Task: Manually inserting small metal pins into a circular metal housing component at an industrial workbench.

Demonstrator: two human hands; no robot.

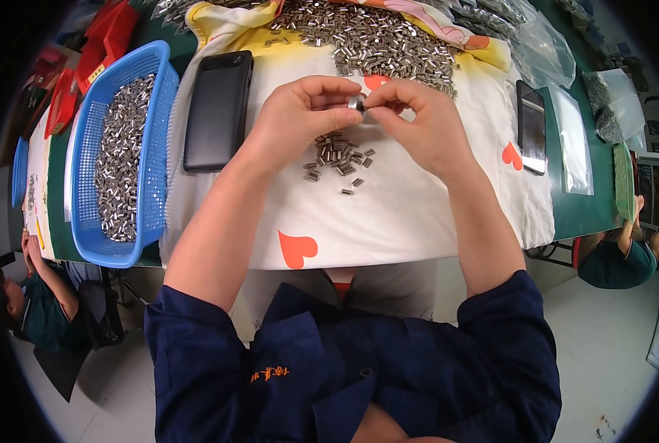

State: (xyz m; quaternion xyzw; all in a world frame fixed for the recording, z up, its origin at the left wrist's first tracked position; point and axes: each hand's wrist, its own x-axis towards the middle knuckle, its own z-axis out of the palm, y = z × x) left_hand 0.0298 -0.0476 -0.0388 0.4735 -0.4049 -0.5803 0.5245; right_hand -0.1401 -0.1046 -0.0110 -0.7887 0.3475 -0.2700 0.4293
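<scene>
Above the white cloth (388,221) with red hearts, my two hands meet. My left hand (296,118) is closed, its thumb and fingers pinching a small shiny round metal piece (356,103). Fingertips of my right hand (427,122) press together at the right side of that piece, by a dark spot; whether they hold a separate part is too small to tell. Below the hands lies a loose little pile of short metal cylinders (337,153). Beyond them spreads a large heap of the same cylinders (400,52).
To the left stand a blue plastic basket (156,155) of metal cylinders and a black rectangular device (217,111). On the right lie a phone (530,125) and clear plastic bags (572,140). Red bins (104,44) are at far left. Co-workers sit at both sides.
</scene>
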